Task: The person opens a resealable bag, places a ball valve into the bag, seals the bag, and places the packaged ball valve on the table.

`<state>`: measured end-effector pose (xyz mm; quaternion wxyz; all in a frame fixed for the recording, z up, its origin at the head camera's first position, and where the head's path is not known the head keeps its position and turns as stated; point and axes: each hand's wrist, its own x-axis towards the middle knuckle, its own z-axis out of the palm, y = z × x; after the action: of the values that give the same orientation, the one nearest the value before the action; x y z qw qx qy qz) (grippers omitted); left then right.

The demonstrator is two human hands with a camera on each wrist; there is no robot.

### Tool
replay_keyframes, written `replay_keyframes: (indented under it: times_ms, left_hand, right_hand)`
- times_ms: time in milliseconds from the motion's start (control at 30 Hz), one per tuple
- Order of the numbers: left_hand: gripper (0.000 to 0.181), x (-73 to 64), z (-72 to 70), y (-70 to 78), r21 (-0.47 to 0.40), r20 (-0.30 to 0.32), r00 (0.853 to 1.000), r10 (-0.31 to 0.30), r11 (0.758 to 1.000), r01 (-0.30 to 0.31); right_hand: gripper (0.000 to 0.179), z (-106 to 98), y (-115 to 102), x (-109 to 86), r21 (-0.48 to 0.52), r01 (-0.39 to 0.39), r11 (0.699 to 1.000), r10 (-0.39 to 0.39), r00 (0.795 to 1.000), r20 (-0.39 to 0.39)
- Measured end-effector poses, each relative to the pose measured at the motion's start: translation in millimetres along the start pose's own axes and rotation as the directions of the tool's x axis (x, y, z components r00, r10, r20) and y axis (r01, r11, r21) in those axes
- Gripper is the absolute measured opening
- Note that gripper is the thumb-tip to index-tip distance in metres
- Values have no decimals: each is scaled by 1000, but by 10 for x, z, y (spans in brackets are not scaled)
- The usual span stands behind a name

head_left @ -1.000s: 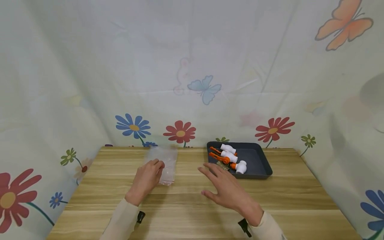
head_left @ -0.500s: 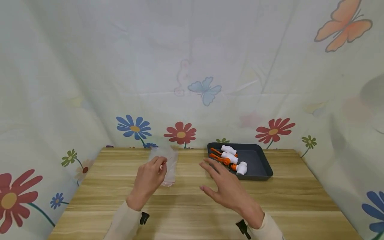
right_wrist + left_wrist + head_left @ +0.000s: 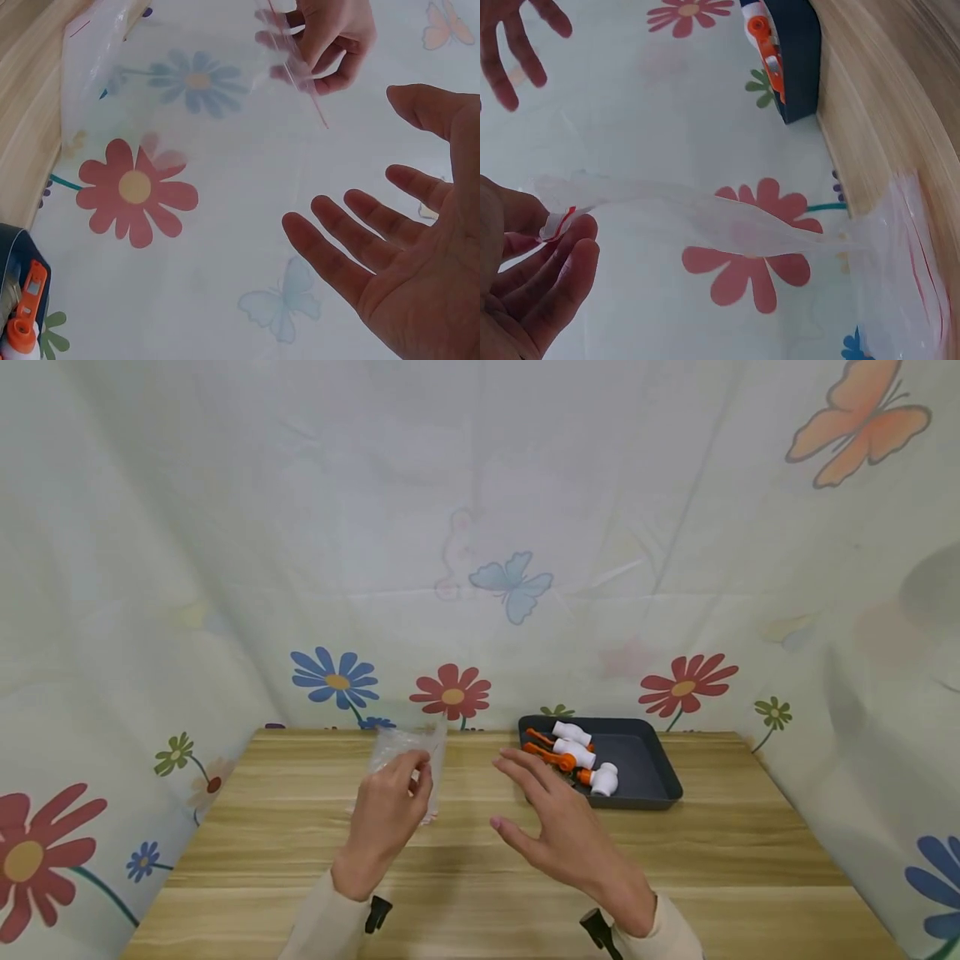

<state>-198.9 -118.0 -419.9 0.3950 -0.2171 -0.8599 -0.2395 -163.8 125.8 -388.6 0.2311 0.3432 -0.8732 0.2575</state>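
Observation:
My left hand (image 3: 390, 814) pinches the edge of a clear zip bag (image 3: 697, 206) between thumb and fingers. A red line runs along the bag's gripped end, and the bag stretches down towards a pile of similar bags (image 3: 900, 277) on the table. The right wrist view shows the flower-print cloth through the thin film of the held bag. My right hand (image 3: 562, 839) hovers to the right, fingers spread and apart from the bag, palm showing in its own wrist view (image 3: 412, 277). It holds nothing and overlaps the front left corner of a dark tray (image 3: 637, 760) in the head view.
Several white plastic ball valves (image 3: 574, 752) with orange handles lie in the tray's left part, beside a brass-coloured item partly hidden by my right hand. The wood-grain table (image 3: 480, 893) ends at a hanging cloth (image 3: 360, 527) printed with flowers and butterflies.
My left hand has lifted off the pile and moved slightly right, drawing up a bag by its edge. My right hand has shifted slightly left, still spread.

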Motion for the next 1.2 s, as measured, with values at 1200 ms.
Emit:
replay_keyframes:
  times_ms: [1200]
  left_hand:
    - [10,38,145,569,-346,5,983,-181,922,172]
  right_hand:
    - [69,224,-51,53,13,-80,997,81,989,-120]
